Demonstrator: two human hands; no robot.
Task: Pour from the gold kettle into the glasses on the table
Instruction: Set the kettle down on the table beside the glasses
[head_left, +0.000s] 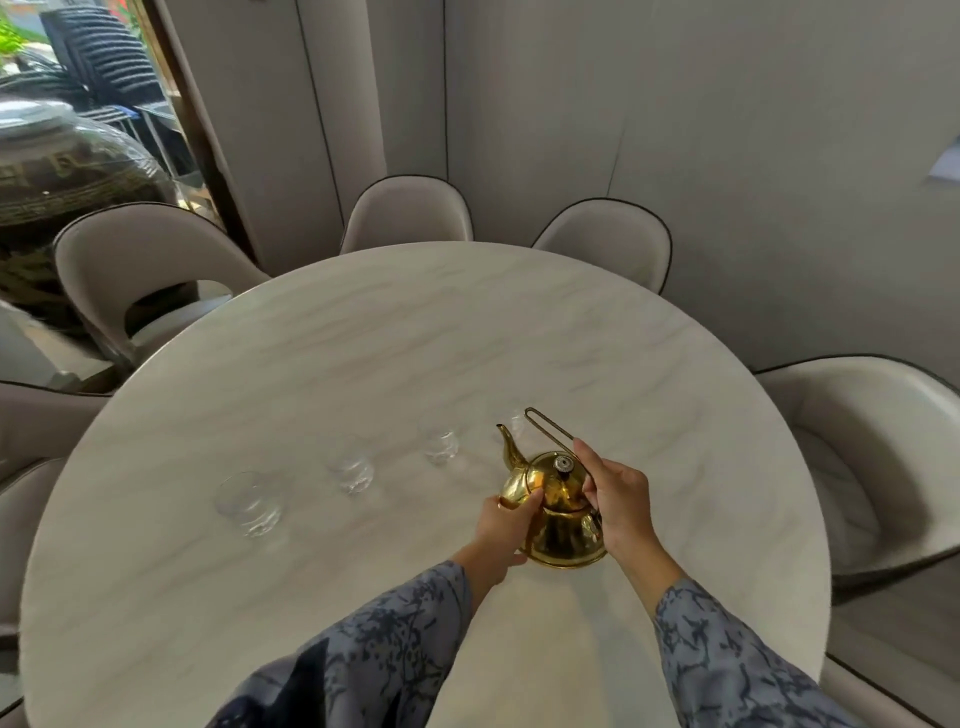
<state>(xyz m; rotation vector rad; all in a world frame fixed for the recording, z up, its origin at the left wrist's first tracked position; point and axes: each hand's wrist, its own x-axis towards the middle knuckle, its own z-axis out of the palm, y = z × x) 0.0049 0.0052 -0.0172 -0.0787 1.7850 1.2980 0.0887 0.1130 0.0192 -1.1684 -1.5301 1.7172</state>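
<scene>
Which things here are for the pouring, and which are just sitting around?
For the pouring: kettle, held by the left hand and right hand; the glasses at left, middle and right; possibly a fourth behind the kettle's handle, too faint to tell.

Just around: chairs, big jar, table.

A fourth glass (518, 422) is mostly hidden behind the kettle (558, 512), whose near side is covered by both hands, and liquid levels in the glasses cannot be told.
</scene>
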